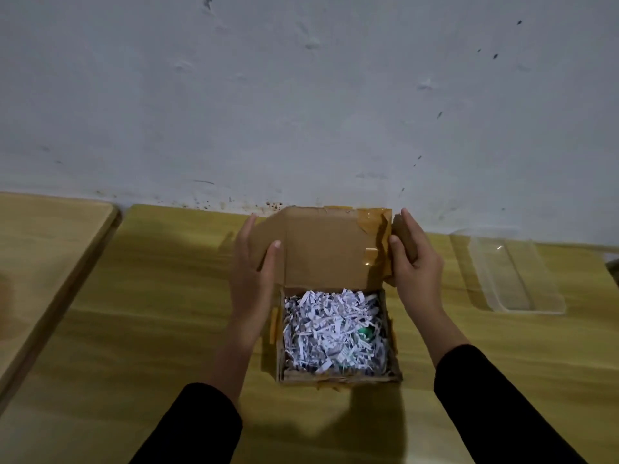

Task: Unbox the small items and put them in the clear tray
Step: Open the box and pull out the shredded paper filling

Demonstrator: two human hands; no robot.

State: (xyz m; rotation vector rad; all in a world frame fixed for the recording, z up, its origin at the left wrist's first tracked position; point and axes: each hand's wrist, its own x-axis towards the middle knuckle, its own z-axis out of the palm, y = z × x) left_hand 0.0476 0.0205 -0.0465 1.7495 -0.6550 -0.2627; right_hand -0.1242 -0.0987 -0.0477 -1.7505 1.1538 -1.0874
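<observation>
A small cardboard box (338, 378) stands in the middle of the wooden table, its lid (321, 249) folded up and back. The box is full of white shredded paper (330, 329); a small green item (365, 333) peeks out at the right side. My left hand (253, 276) grips the lid's left flap, thumb in front. My right hand (415, 266) grips the lid's right flap, where brown tape hangs. The clear tray (532, 308) lies on the table to the right of the box, apart from both hands.
A pale wall rises right behind the table's far edge. A second wooden tabletop (43, 256) adjoins on the left with a gap between. Bare table surface (150, 329) lies left of and in front of the box.
</observation>
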